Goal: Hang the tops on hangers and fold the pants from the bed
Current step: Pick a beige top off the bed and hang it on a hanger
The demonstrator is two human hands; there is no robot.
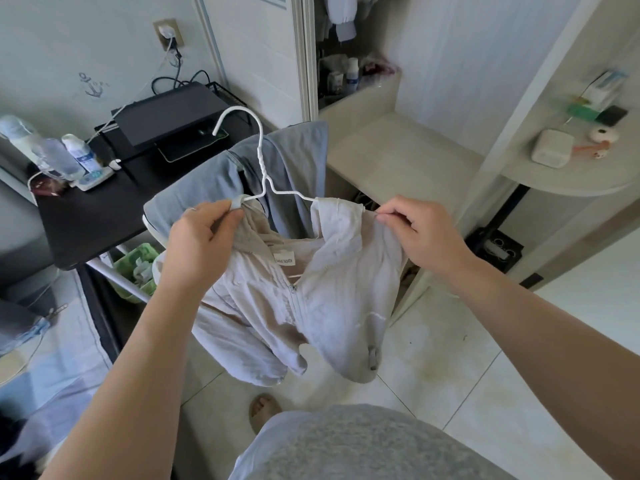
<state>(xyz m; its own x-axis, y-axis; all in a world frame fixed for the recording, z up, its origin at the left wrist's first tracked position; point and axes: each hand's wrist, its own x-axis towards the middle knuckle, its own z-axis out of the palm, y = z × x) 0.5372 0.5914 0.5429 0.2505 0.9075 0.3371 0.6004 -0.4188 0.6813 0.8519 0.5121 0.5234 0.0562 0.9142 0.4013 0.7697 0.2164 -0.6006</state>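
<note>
1. At the far left, the bed (52,358) carries a blue sheet, and bottles (59,157) stand near the back left corner of the black surface (100,216).
2. The left hand (201,247) has its grip pinched on the left shoulder of a pale beige zip top (311,306), where the cloth wraps the left arm of a white wire hanger (263,174).
3. The hanger's hook points up and away from the person; its long axis runs left to right between the two hands.
4. The top hangs in the air over the tiled floor (450,375), collar up, hem down, in front of a grey-blue garment (221,188) draped behind it.
5. The right hand (422,233) has its grip pinched on the top's right shoulder at the hanger's right end.
</note>
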